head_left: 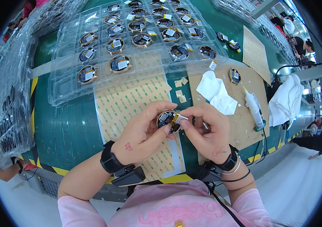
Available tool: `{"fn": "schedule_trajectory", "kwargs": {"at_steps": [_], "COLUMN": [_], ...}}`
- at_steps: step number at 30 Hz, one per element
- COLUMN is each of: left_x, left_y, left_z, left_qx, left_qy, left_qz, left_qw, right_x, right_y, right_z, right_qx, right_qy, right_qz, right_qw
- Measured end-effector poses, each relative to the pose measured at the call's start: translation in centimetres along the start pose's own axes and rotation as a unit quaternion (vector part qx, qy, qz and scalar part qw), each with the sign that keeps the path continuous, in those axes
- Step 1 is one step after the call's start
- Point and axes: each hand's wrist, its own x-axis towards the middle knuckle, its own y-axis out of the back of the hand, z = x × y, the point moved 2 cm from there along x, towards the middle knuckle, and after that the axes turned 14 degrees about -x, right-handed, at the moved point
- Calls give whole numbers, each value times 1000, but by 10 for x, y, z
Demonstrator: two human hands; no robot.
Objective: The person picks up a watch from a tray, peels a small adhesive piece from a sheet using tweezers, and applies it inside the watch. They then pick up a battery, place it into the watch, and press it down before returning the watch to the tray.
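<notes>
My left hand [140, 128] grips a round watch case [164, 118] by its rim, its dark circuit board facing up. My right hand [210, 130] pinches a small silver battery [181, 118] between thumb and forefinger. Yellow-orange tape [176, 118] joins the battery's side to the inside of the case. The battery is tilted at the case's right edge. A small metallic piece [206, 126] shows among the curled fingers of my right hand; its kind cannot be made out. Beneath both hands lies a tan adhesive sheet [121, 109] with green print.
A transparent tray [66, 89] of several watch cases fills the back. To the right, brown cardboard [244, 132] carries white wipes [215, 90], another watch case [235, 75] and a white pen-like tool [253, 108] with a cable. A white cloth [287, 98] lies beyond. Stacked trays [11, 94] stand left.
</notes>
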Motion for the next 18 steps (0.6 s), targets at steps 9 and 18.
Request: {"fn": "schedule_trajectory", "kwargs": {"at_steps": [9,18], "left_x": [-1,2], "left_y": [4,3], "left_z": [2,5], "left_qx": [62,83], "left_qy": [33,48], "left_qz": [46,69], "left_qw": [996,993], "right_x": [-4,-4], "right_y": [-4,-3], "right_z": [-2,3], "right_qx": [13,3], "right_qy": [-43,-10], "right_qz": [-42,-18], "right_qw": [998,1000]}}
